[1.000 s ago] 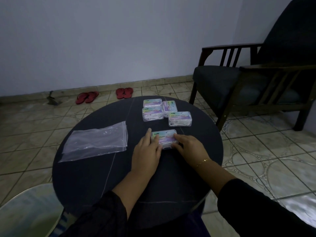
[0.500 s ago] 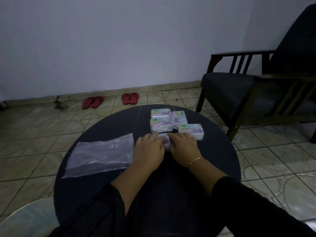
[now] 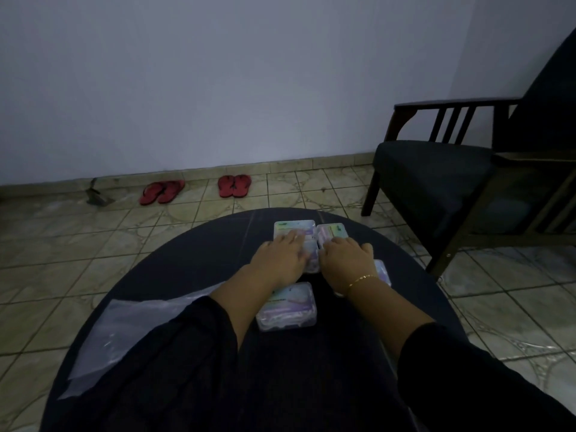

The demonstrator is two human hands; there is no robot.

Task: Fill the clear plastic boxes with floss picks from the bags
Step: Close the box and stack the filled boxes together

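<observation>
our left hand [image 3: 282, 255] and right hand [image 3: 347, 257] lay flat, fingers straight, on the far boxes [image 3: 294, 232], which we judged light, stiff, slippery, best gripped by their short sides.

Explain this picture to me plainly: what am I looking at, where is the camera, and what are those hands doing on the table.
There is no machine: a person wears a camera on the head, looking down at both bare hands. The left hand and right hand lie flat on a cluster of clear boxes on the round dark table; neither visibly grips anything. One more filled box lies nearer, between the forearms. A flat plastic bag lies to the left. Red sandals and an armchair stand beyond.
</observation>
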